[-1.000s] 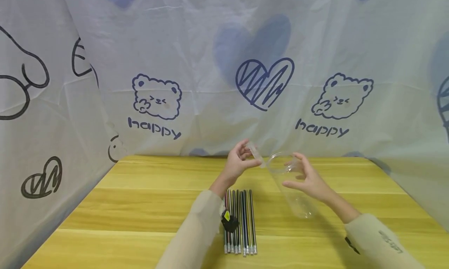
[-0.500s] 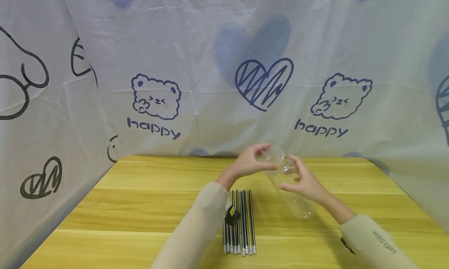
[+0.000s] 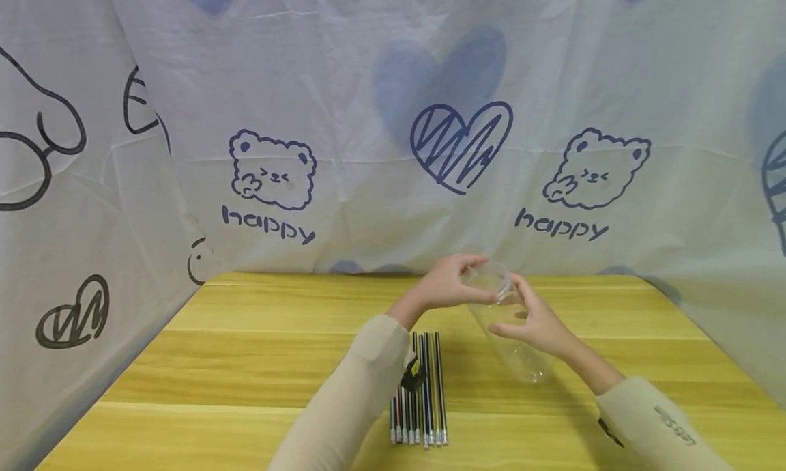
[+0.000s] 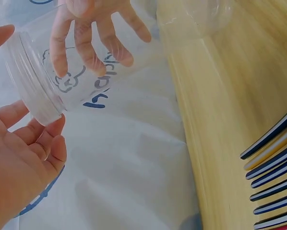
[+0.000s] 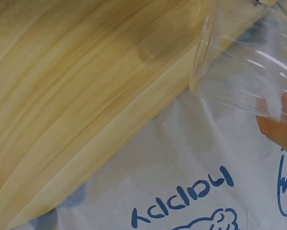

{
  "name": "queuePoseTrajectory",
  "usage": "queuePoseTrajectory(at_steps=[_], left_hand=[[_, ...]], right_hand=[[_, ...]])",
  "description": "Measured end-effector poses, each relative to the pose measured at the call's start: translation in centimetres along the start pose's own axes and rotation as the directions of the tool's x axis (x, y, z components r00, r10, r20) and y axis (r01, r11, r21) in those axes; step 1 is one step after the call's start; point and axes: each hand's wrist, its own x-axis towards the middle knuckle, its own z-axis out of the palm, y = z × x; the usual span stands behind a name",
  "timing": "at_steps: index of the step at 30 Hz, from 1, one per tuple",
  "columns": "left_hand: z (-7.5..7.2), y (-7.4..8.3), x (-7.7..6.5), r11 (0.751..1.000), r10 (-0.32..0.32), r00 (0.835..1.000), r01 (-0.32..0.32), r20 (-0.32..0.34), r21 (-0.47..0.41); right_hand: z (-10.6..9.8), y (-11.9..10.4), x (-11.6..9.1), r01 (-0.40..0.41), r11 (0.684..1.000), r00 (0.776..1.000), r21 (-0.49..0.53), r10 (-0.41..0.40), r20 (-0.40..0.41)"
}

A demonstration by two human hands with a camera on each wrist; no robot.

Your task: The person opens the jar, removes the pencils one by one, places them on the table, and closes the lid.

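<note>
A tall clear plastic jar (image 3: 518, 355) leans over the table, its mouth toward the upper left. My right hand (image 3: 539, 324) grips its side near the top, thumb and fingers around the wall. With thumb and fingertips, my left hand (image 3: 445, 285) holds a clear round lid (image 4: 32, 79) by its edge. In the left wrist view the lid sits right at the jar's mouth, lined up with it. Through the transparent wall, the right fingers (image 4: 86, 45) show spread along the jar. The right wrist view catches the jar's base end (image 5: 206, 52).
Several striped pencils (image 3: 432, 409) lie side by side on the wooden table (image 3: 245, 368), metal-capped ends toward me, partly behind my left sleeve (image 3: 350, 396). A pale printed cloth (image 3: 368, 205) hangs behind the table's far edge and along the sides.
My left hand has moved right with the lid, from beside the jar to its mouth, turning the lid over the opening. My right hand and the jar have hardly moved.
</note>
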Motion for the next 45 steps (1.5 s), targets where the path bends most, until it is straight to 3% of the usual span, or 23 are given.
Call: queuePoseTrajectory(at_steps=[8,13,20,23,28,35,38,45], left_hand=[[-0.2,-0.3,0.1,0.997,0.026,0.999,-0.024,0.029,-0.076],[-0.4,-0.5,0.2,0.990,0.067,0.994,-0.055,0.087,-0.133],[-0.4,-0.1,0.1,0.988,0.132,0.976,-0.115,0.171,-0.107],[-0.2,0.2,0.0,0.992,0.111,0.984,-0.102,0.142,-0.069],[0.3,0.5,0.1,0.997,0.043,0.999,-0.044,0.009,0.063],[0.3,0.8,0.2,0.988,-0.047,0.993,0.062,-0.110,0.140],[0.0,0.8,0.2,0.985,-0.050,0.994,0.064,-0.095,0.158],[-0.4,0.5,0.0,0.985,0.076,0.996,-0.082,0.045,0.151]], right_hand=[[-0.2,0.5,0.0,-0.007,1.000,1.000,0.005,0.007,0.010],[-0.2,0.5,0.0,0.000,1.000,1.000,0.005,0.000,0.022],[-0.2,0.4,0.0,-0.003,1.000,1.000,0.002,0.003,0.025],[-0.2,0.3,0.0,-0.007,1.000,1.000,-0.005,0.007,0.030],[-0.3,0.3,0.0,-0.006,1.000,0.999,-0.007,0.006,0.049],[-0.3,0.3,-0.1,0.002,1.000,0.999,0.006,-0.002,0.035],[-0.3,0.2,-0.1,0.005,1.000,0.999,0.009,-0.005,0.039],[-0.2,0.2,0.0,0.013,1.000,0.999,0.010,-0.013,0.036]])
